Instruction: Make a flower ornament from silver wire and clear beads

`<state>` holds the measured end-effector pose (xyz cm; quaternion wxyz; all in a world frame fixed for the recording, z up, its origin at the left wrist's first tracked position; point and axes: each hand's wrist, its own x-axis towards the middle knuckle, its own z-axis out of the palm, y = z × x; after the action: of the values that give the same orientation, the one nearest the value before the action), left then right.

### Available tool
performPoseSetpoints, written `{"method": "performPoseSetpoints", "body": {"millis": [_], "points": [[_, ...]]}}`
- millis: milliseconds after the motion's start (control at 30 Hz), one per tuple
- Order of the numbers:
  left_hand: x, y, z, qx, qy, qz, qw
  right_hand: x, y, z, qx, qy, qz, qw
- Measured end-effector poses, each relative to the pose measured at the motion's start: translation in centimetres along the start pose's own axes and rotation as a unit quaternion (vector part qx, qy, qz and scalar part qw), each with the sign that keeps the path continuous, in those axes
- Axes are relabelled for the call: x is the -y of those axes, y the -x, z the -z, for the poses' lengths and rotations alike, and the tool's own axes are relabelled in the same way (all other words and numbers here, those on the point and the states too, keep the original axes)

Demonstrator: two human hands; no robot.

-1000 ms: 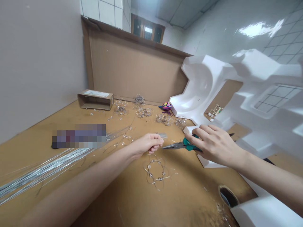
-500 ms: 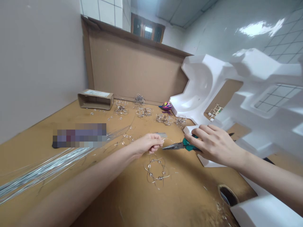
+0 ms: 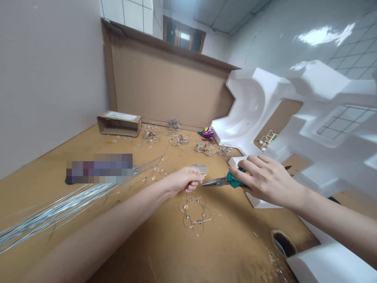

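Note:
My left hand is closed in a pinch over the brown table; what sits between the fingertips is too small to make out, perhaps hidden. My right hand grips long-nose pliers with green handles, their jaws pointing left, close to my left fingertips. Just below both hands lies a ring of wire loops with clear beads. Behind my left hand rests a small bundle of short wires. Loose clear beads on wire lie to its left.
Long silvery wires stretch across the left side, beside a blurred-out object. Finished-looking wire clusters stand at the back, near a small cardboard box. White foam packing borders the right. The table has a round hole.
Almost nothing differs. Both hands and the pliers hold nearly the same position, with only a very slight shift at the left fingertips.

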<state>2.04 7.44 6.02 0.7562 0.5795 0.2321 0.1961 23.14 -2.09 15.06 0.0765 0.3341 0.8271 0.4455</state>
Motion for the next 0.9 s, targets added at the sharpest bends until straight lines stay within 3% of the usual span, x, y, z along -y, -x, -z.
{"method": "performPoseSetpoints", "body": {"millis": [700,900], "points": [[0.29,-0.04,0.18,0.007,0.000,-0.002,1.000,0.19,0.12,-0.15,-0.001,-0.018,-0.005,1.000],[0.59,-0.34,0.10,0.003,-0.047,-0.015,0.999,0.34,0.09,-0.06,0.002,-0.034,-0.004,0.999]]}}
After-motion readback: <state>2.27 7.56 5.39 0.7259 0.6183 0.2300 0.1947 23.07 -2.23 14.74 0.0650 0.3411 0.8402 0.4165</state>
